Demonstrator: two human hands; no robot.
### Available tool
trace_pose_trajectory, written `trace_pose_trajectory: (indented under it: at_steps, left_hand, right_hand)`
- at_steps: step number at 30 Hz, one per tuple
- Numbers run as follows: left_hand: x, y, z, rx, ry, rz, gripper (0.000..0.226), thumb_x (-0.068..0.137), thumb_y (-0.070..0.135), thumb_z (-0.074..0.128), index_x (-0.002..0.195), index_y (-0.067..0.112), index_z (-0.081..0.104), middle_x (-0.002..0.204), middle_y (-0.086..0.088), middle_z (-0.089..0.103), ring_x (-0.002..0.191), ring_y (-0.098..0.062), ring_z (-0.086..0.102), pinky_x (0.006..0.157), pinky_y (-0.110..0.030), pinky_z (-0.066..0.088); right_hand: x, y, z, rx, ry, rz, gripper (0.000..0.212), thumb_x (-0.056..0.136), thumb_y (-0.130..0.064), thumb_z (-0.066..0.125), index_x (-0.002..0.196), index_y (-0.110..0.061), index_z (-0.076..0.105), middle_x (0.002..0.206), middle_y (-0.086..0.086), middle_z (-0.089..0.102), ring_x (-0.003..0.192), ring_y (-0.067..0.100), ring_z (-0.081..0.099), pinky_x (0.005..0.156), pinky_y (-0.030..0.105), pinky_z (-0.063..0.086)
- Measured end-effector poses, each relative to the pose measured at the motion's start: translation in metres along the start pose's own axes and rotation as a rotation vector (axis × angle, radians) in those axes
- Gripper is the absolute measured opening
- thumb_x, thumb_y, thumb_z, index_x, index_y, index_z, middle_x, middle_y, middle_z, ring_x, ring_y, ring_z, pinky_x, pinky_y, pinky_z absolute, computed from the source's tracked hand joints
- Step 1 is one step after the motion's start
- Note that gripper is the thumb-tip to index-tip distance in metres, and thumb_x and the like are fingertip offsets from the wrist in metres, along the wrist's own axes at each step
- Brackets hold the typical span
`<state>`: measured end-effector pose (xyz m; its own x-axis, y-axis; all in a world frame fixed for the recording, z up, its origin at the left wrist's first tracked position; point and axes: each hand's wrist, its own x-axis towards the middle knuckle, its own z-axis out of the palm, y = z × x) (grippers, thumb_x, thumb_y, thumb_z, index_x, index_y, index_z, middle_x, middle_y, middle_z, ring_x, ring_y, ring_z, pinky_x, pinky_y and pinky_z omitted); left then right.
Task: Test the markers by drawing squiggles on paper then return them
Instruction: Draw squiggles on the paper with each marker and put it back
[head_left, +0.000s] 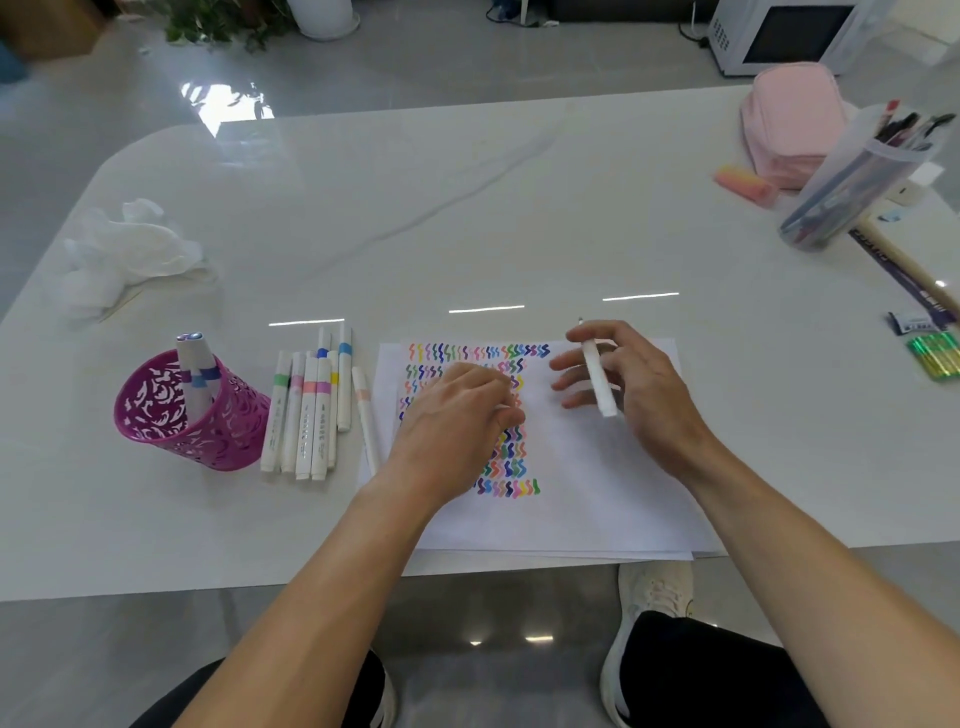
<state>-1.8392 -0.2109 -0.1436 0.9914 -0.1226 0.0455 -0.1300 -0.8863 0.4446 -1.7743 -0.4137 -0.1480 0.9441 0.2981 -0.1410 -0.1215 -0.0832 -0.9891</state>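
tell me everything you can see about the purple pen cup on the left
The purple pen cup looks like plastic, its wall pierced all round with a leafy cut-out pattern. It stands on the white table, tilted slightly in this wide-angle view, wider at the rim than the base. A few white markers with blue bands stick up out of it. A row of loose markers lies just to its right. Neither hand touches it.

White marker (597, 376) up off the paper (582, 467), tip pointing away. Paper flat on the desk, rows of coloured squiggles (511, 457) down its left half. Capped markers (306, 415) lie side by side, 2 upright in the purple cup (187, 415).
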Motion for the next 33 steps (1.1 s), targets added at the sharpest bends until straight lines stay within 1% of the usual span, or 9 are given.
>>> trace_pose_trajectory:
  at_steps: [3, 6, 8, 10, 13, 15, 18, 24, 33]
  left_hand:
    - [-0.002, -0.001, 0.0, -0.008, -0.003, -0.003, 0.026, 0.101, 0.036, 0.057, 0.108, 0.018, 0.074, 0.124, 0.01, 0.066, 0.123, -0.013, 0.051, 0.101, -0.029, 0.041]
    - [-0.003, -0.001, 0.001, 0.001, 0.012, 0.002, 0.026, 0.101, 0.036, 0.056, 0.106, 0.018, 0.074, 0.116, 0.009, 0.067, 0.116, -0.013, 0.052, 0.094, -0.025, 0.041]
    - [-0.004, -0.001, 0.002, 0.008, 0.016, 0.002, 0.025, 0.101, 0.037, 0.056, 0.103, 0.019, 0.074, 0.11, 0.009, 0.064, 0.11, -0.013, 0.05, 0.088, -0.022, 0.04]
    - [-0.005, -0.001, 0.003, -0.003, 0.016, 0.008, 0.024, 0.1, 0.037, 0.058, 0.101, 0.019, 0.075, 0.106, 0.008, 0.062, 0.107, -0.013, 0.048, 0.086, -0.023, 0.04]
    - [-0.004, -0.002, 0.004, -0.005, 0.021, 0.027, 0.022, 0.099, 0.036, 0.061, 0.099, 0.019, 0.075, 0.111, 0.007, 0.062, 0.11, -0.014, 0.048, 0.091, -0.025, 0.041]
    - [-0.004, -0.003, 0.004, 0.004, 0.019, 0.033, 0.022, 0.099, 0.037, 0.061, 0.1, 0.02, 0.075, 0.12, 0.008, 0.062, 0.117, -0.013, 0.047, 0.095, -0.024, 0.038]
    - [-0.004, -0.002, 0.004, -0.006, 0.014, 0.036, 0.022, 0.099, 0.037, 0.061, 0.101, 0.02, 0.074, 0.123, 0.009, 0.065, 0.118, -0.013, 0.049, 0.092, -0.018, 0.032]
    - [-0.002, -0.003, 0.002, -0.033, -0.021, 0.017, 0.024, 0.099, 0.039, 0.059, 0.105, 0.021, 0.074, 0.13, 0.011, 0.062, 0.125, -0.01, 0.045, 0.096, -0.019, 0.034]
    - [-0.002, -0.001, 0.001, -0.029, -0.043, 0.003, 0.025, 0.099, 0.04, 0.058, 0.107, 0.02, 0.072, 0.13, 0.011, 0.06, 0.124, -0.01, 0.044, 0.095, -0.018, 0.032]
  right_hand:
    - [0.004, 0.006, 0.002, -0.012, 0.013, 0.001, 0.027, 0.102, 0.006, 0.05, 0.117, -0.014, 0.061, 0.093, 0.01, 0.076, 0.085, 0.024, 0.074, 0.077, 0.038, 0.062]
    - [0.007, 0.011, 0.005, -0.118, 0.059, -0.043, 0.008, 0.098, -0.024, 0.071, 0.102, -0.018, 0.066, 0.079, 0.0, 0.07, 0.07, 0.019, 0.066, 0.063, 0.034, 0.057]
    - [0.008, 0.011, 0.006, -0.113, 0.088, -0.038, 0.028, 0.101, -0.041, 0.06, 0.09, -0.019, 0.072, 0.072, 0.003, 0.067, 0.064, 0.019, 0.062, 0.056, 0.032, 0.051]
    - [0.009, 0.012, 0.008, -0.084, 0.095, -0.03, 0.033, 0.104, -0.034, 0.05, 0.092, -0.02, 0.076, 0.07, 0.007, 0.069, 0.062, 0.021, 0.061, 0.053, 0.032, 0.049]
    - [0.01, 0.014, 0.01, -0.056, 0.093, -0.043, 0.012, 0.096, -0.022, 0.059, 0.106, -0.018, 0.064, 0.073, 0.012, 0.072, 0.061, 0.026, 0.065, 0.051, 0.033, 0.051]
    - [0.009, 0.016, 0.012, -0.057, 0.09, -0.067, 0.016, 0.091, -0.019, 0.066, 0.101, -0.014, 0.055, 0.074, 0.016, 0.073, 0.06, 0.027, 0.066, 0.052, 0.032, 0.053]
    - [0.008, 0.02, 0.015, -0.073, 0.097, -0.076, 0.017, 0.09, -0.015, 0.071, 0.091, -0.01, 0.055, 0.073, 0.015, 0.074, 0.062, 0.029, 0.071, 0.056, 0.033, 0.057]
    - [0.009, 0.024, 0.017, -0.121, 0.149, -0.048, 0.022, 0.086, -0.021, 0.073, 0.085, -0.011, 0.053, 0.073, 0.011, 0.074, 0.063, 0.028, 0.073, 0.058, 0.035, 0.059]
    - [0.01, 0.024, 0.017, -0.167, 0.168, -0.045, 0.022, 0.085, -0.025, 0.072, 0.084, -0.013, 0.053, 0.073, 0.008, 0.075, 0.063, 0.027, 0.073, 0.059, 0.037, 0.06]
